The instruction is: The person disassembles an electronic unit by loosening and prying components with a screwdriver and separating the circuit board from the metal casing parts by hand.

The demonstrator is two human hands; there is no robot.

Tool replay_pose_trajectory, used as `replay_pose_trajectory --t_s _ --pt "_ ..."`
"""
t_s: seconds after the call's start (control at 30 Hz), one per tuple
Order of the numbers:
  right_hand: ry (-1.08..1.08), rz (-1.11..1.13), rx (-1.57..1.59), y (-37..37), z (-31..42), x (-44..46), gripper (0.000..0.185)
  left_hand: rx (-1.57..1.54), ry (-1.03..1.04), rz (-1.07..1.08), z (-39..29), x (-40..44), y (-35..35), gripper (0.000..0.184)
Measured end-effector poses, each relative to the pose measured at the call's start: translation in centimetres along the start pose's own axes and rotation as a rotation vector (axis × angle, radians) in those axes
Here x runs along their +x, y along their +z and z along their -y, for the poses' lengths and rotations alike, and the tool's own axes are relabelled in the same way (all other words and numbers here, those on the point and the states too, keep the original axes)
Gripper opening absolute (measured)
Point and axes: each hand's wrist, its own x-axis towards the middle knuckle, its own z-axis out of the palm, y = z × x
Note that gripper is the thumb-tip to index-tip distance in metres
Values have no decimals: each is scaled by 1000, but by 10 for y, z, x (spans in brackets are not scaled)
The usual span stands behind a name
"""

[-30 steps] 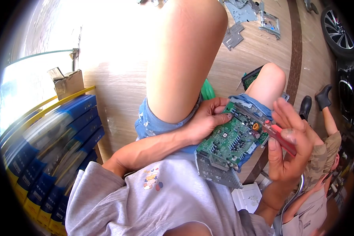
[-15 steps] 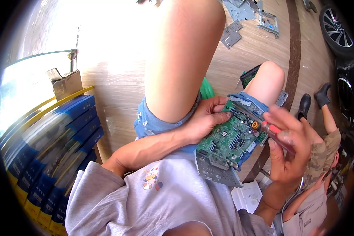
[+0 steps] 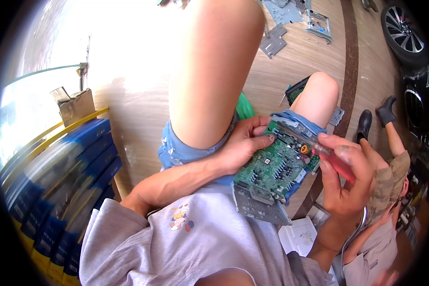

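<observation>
On my lap rests a green circuit board (image 3: 267, 169), seated on a grey metal plate (image 3: 257, 209) that sticks out below it. My left hand (image 3: 248, 142) grips the board's upper left edge, thumb on top and the other fingers partly hidden beneath. In my right hand (image 3: 345, 171) is a screwdriver with a translucent red handle (image 3: 337, 163). Its shaft reaches over the board's upper right edge, near a round orange coil (image 3: 304, 149). Where the tip touches cannot be made out.
Grey metal parts (image 3: 273, 41) and a metal frame (image 3: 319, 25) lie on the floor ahead. Blue boxes (image 3: 93, 143) stand in a yellow rack at left, with a cardboard box (image 3: 77, 107) on top. At right are another person's boots (image 3: 364, 125) and a car wheel (image 3: 403, 29).
The view has shifted slightly. My right fingers have changed their hold on the screwdriver handle, which is tilted a little differently. My left hand keeps its grip on the board.
</observation>
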Motion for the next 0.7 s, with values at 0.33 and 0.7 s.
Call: replay_pose_trajectory --t_s 0.33,0.7 --pt "-192 -77 182 7 -5 3 26 166 35 -77 -9 -10 4 37" --pt "-291 -355 210 35 -17 0 39 360 -52 -94 -20 -12 4 43"
